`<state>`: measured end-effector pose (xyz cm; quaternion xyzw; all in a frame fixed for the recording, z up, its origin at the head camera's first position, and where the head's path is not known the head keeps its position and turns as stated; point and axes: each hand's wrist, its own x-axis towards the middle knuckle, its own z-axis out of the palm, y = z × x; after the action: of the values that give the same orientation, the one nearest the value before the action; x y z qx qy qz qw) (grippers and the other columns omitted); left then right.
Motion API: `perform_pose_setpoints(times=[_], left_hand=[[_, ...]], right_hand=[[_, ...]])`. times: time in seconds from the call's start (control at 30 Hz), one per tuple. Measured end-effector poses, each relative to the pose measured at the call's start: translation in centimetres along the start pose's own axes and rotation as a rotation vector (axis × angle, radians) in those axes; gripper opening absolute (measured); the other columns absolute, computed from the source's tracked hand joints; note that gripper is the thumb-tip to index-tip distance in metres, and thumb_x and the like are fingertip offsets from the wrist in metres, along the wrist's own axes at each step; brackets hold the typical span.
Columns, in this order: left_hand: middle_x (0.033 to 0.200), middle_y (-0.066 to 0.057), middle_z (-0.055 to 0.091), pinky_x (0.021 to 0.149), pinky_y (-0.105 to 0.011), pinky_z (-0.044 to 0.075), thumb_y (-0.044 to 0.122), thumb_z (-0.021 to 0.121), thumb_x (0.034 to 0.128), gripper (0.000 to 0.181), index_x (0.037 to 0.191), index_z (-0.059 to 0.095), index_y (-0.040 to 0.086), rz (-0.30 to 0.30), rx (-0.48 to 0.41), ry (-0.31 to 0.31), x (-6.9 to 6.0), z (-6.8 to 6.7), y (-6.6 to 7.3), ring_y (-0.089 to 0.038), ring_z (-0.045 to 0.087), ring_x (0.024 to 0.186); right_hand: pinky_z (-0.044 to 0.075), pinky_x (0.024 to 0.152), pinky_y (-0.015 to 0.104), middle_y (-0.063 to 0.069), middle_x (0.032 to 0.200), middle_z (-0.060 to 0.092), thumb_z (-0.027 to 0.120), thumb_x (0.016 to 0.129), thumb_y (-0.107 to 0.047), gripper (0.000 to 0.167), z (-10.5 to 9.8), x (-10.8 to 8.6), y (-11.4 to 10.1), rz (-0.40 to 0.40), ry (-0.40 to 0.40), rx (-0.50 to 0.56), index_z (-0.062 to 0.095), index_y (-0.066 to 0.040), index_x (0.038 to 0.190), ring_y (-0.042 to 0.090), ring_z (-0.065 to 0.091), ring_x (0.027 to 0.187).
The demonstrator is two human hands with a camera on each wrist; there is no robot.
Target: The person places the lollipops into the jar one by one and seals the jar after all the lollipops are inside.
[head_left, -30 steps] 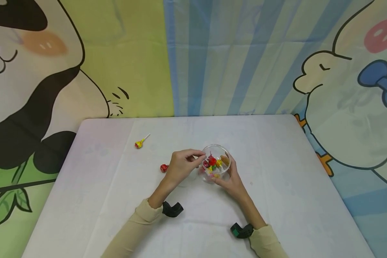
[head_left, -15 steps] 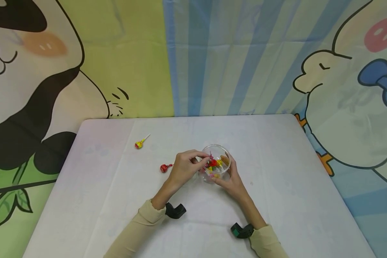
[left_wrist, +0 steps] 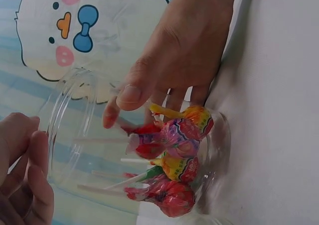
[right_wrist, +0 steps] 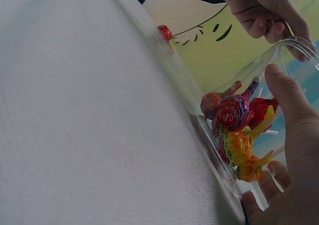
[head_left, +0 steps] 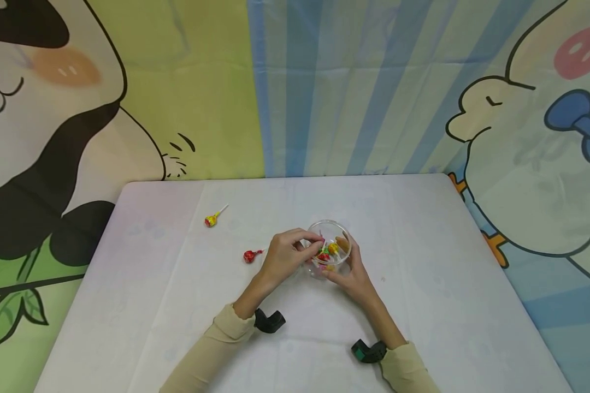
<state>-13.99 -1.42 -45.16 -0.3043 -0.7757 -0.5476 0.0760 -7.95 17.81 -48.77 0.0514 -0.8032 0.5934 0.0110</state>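
A clear plastic jar (head_left: 330, 221) stands on the table, tilted sideways in the wrist views by the camera angle. Several wrapped lollipops (left_wrist: 182, 135) lie in its bottom, red, purple and yellow, their sticks toward the mouth. My right hand (head_left: 351, 275) grips the jar from the right, thumb in front and fingers behind. At the jar's left rim is my left hand (head_left: 285, 254), its fingers loosely bent; the left wrist view shows nothing between the fingertips. Left of that hand lies a red lollipop (head_left: 249, 256), its stick partly hidden by the hand.
A yellow lollipop (head_left: 210, 220) lies farther back on the left of the white-covered table (head_left: 423, 229). A printed cartoon curtain (head_left: 319, 98) hangs behind the table's far edge. Both wrists carry a black camera mount (head_left: 270, 321).
My left hand has shifted slightly right over the jar's mouth. A red lollipop near its fingers has dropped lower among the others in the jar. The right hand keeps its grip.
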Motion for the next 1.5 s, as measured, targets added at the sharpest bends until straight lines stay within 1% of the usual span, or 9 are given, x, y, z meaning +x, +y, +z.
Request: perform_pose_setpoints(times=[0.17, 0.7, 0.83, 0.97, 1.03, 1.13, 1.23, 1.37, 1.5], left_hand=[[0.087, -0.001, 0.074, 0.047, -0.019, 0.045, 0.019, 0.074, 0.0858, 0.012, 0.095, 0.076, 0.012, -0.005, -0.043, -0.007, 0.0, 0.0, -0.1, 0.000, 0.053, 0.052], [0.090, -0.002, 0.074, 0.047, -0.019, 0.044, 0.012, 0.074, 0.0851, 0.012, 0.097, 0.075, 0.010, -0.007, -0.017, 0.029, 0.1, -0.9, -0.5, 0.000, 0.053, 0.052], [0.090, -0.003, 0.074, 0.044, -0.021, 0.042, 0.017, 0.073, 0.0867, 0.013, 0.098, 0.074, 0.011, -0.055, -0.004, 0.068, 0.3, -2.4, -0.8, -0.001, 0.056, 0.050], [0.095, -0.006, 0.074, 0.045, -0.021, 0.043, 0.022, 0.071, 0.0884, 0.016, 0.100, 0.074, 0.011, -0.158, 0.028, 0.144, 1.1, -5.6, -2.5, -0.006, 0.060, 0.051], [0.098, -0.008, 0.074, 0.045, -0.021, 0.042, 0.024, 0.071, 0.0890, 0.019, 0.102, 0.074, 0.010, -0.210, 0.095, 0.185, 1.6, -7.7, -4.1, -0.009, 0.061, 0.052], [0.099, -0.007, 0.074, 0.048, -0.023, 0.040, 0.027, 0.069, 0.0902, 0.022, 0.105, 0.073, 0.011, -0.307, 0.301, 0.221, 2.2, -10.9, -7.2, -0.011, 0.063, 0.053], [0.097, -0.005, 0.075, 0.055, -0.027, 0.039, 0.030, 0.066, 0.0919, 0.024, 0.107, 0.073, 0.013, -0.402, 0.520, 0.194, 2.5, -13.3, -9.9, -0.014, 0.063, 0.059], [0.096, -0.005, 0.074, 0.059, -0.034, 0.038, 0.029, 0.065, 0.0921, 0.022, 0.105, 0.073, 0.013, -0.463, 0.642, 0.130, 2.6, -14.9, -11.7, -0.024, 0.064, 0.071], [0.097, -0.008, 0.074, 0.063, -0.040, 0.043, 0.023, 0.066, 0.0906, 0.019, 0.101, 0.073, 0.009, -0.481, 0.701, 0.104, 2.7, -15.3, -12.3, -0.031, 0.066, 0.081]], right_hand=[[0.018, 0.113, 0.067, 0.027, 0.153, 0.027, 0.075, 0.080, -0.005, 0.098, 0.0, 0.0, 0.0, -0.002, 0.000, 0.000, 0.011, -0.010, 0.154, 0.043, 0.026, 0.144], [0.017, 0.113, 0.067, 0.027, 0.155, 0.023, 0.075, 0.080, -0.004, 0.099, -0.1, 0.1, 0.1, -0.015, -0.004, -0.002, 0.010, -0.010, 0.155, 0.043, 0.023, 0.145], [0.017, 0.114, 0.067, 0.027, 0.155, 0.023, 0.076, 0.080, -0.005, 0.100, -0.1, 0.1, 0.0, -0.007, -0.001, 0.003, 0.010, -0.009, 0.155, 0.043, 0.023, 0.146], [0.017, 0.115, 0.065, 0.025, 0.156, 0.023, 0.077, 0.079, -0.006, 0.101, -0.1, 0.1, 0.0, 0.009, 0.002, 0.005, 0.010, -0.009, 0.155, 0.042, 0.022, 0.146], [0.018, 0.115, 0.064, 0.025, 0.156, 0.023, 0.078, 0.078, -0.006, 0.102, 0.0, 0.1, 0.0, 0.014, 0.003, 0.002, 0.011, -0.010, 0.155, 0.041, 0.022, 0.147], [0.018, 0.115, 0.063, 0.024, 0.157, 0.022, 0.078, 0.078, -0.007, 0.102, 0.0, 0.1, 0.0, 0.022, 0.005, -0.005, 0.011, -0.012, 0.155, 0.040, 0.021, 0.147], [0.018, 0.115, 0.063, 0.024, 0.157, 0.022, 0.078, 0.079, -0.009, 0.101, -0.1, 0.1, 0.1, 0.034, 0.006, -0.013, 0.011, -0.014, 0.155, 0.039, 0.021, 0.147], [0.017, 0.115, 0.063, 0.023, 0.157, 0.022, 0.077, 0.079, -0.009, 0.101, -0.1, 0.0, 0.1, 0.044, 0.003, -0.012, 0.012, -0.015, 0.155, 0.039, 0.020, 0.147], [0.017, 0.116, 0.063, 0.023, 0.157, 0.022, 0.077, 0.079, -0.009, 0.100, 0.0, 0.0, 0.2, 0.050, 0.000, -0.002, 0.012, -0.016, 0.155, 0.039, 0.020, 0.148]])
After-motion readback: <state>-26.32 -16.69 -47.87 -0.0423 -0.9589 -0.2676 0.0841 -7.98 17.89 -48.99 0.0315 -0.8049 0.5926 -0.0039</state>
